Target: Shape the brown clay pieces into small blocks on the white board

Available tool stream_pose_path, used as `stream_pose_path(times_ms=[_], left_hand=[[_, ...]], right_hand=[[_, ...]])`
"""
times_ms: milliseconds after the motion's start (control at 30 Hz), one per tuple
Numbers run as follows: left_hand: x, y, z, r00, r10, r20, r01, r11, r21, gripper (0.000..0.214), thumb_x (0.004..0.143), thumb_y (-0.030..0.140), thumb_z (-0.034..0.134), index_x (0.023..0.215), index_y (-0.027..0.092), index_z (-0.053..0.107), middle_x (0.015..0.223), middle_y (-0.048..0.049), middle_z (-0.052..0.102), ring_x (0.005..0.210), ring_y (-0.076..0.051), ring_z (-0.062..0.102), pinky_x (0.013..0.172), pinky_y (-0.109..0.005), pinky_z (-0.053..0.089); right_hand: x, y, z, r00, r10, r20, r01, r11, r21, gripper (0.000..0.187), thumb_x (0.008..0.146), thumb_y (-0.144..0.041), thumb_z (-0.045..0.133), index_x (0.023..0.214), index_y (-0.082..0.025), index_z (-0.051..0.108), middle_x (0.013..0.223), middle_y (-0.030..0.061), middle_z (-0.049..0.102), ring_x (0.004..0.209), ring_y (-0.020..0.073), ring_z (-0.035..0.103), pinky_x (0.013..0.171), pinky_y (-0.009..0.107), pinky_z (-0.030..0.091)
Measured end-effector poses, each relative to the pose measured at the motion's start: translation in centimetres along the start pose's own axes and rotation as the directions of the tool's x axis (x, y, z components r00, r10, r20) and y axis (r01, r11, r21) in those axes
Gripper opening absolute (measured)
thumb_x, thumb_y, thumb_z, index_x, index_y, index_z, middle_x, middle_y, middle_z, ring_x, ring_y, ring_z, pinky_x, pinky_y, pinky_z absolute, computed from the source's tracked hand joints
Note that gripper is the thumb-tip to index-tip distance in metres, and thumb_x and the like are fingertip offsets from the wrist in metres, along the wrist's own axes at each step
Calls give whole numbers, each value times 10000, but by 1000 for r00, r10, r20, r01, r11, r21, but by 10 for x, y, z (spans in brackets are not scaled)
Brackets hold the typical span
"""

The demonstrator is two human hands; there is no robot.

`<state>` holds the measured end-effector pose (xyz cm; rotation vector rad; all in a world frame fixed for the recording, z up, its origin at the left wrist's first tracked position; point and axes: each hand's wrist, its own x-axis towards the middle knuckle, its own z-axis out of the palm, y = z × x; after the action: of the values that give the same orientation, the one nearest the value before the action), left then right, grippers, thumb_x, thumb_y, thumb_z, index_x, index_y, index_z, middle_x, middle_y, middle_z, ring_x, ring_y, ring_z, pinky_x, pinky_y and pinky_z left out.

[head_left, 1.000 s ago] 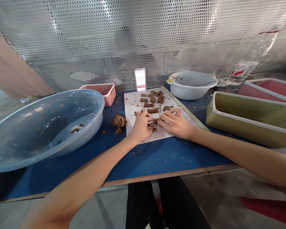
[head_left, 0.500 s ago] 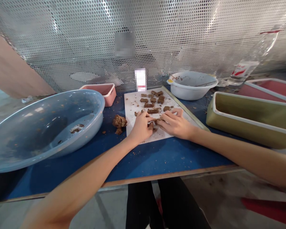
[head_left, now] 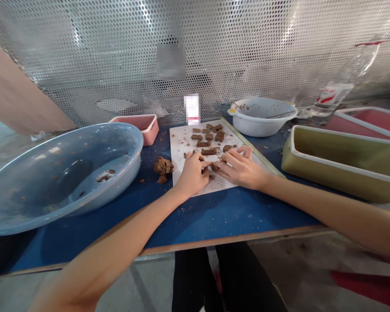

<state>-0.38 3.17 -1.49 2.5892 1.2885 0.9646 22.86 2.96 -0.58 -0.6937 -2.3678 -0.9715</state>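
Both hands meet over the near part of a white board [head_left: 182, 143] on the blue table. My left hand [head_left: 192, 174] and my right hand [head_left: 241, 168] pinch a small brown dough piece [head_left: 213, 166] between their fingertips. Several shaped brown pieces [head_left: 209, 138] lie in rows on the far half of the board. A brown dough lump [head_left: 163, 165] sits on the table just left of the board, close to my left hand.
A large blue basin [head_left: 61, 169] fills the left side. A pink box [head_left: 143, 123] and a white bowl [head_left: 263, 115] stand at the back against the perforated metal screen. An olive tray [head_left: 341, 162], a pink tray [head_left: 370, 119] and a plastic bottle [head_left: 341, 84] are at right.
The hands have hardly moved; the fingertips shifted slightly on the small dough piece and the right hand's fingers lifted a little.
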Motion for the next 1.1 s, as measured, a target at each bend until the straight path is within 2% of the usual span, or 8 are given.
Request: stream_pose_path(times_ms=[133,233,333,433,633,867,1100], left_hand=[[0,4,-1,1000,-16,-8,16,1000,16,336,972,86,579,1169,195,828,1037,-111,602,1067,-300,543,985,-477,540],[0,9,-6,998,-40,-56,40,999,-11,330,936,60,594,1163,191,795,1049,-103,612,1109,-304,543,1032,-486,531],[-1,12,-11,995,-43,-92,42,999,-12,278,886,14,597,1003,189,779,1016,-93,610,1092,-297,540,1030,-484,526],[-1,11,-13,997,-21,-79,19,1000,-20,273,879,-5,583,833,194,764,959,-89,606,1050,-289,540,990,-475,535],[-2,11,-13,998,-24,-66,23,1000,-12,298,881,10,584,832,200,808,976,-93,629,1054,-294,540,994,-490,544],[-3,11,-20,988,149,-29,-145,984,106,318,882,4,565,894,194,820,1044,-110,634,1076,-302,515,996,-503,538],[-1,6,-19,980,194,-45,-190,978,88,325,891,-20,544,895,187,795,1061,-113,626,1066,-298,498,971,-510,542]], right_hand=[[0,0,0,1000,22,15,-22,999,27,117,1087,-253,601,1039,-204,697,975,39,624,979,231,548,884,404,273],[-1,2,0,999,36,5,-36,998,60,96,1077,-264,622,1056,-215,702,995,35,635,985,230,559,899,407,277],[-4,6,0,999,42,-4,-41,997,72,115,1090,-284,614,1047,-215,695,1004,39,649,994,230,573,889,406,281],[-7,12,1,1000,21,4,-21,996,92,130,1098,-278,597,1057,-203,694,1031,57,659,998,229,581,874,399,292],[-9,17,1,1000,22,12,-23,988,153,141,1072,-292,621,1100,-195,720,1042,65,647,1012,243,579,895,413,310],[-11,25,-2,998,-49,36,38,965,259,167,1006,-238,600,1093,-220,741,1104,75,611,999,252,556,920,438,294],[-10,28,-1,997,-62,35,48,952,304,224,998,-205,567,1139,-231,738,1171,100,589,1024,277,521,903,435,289]])
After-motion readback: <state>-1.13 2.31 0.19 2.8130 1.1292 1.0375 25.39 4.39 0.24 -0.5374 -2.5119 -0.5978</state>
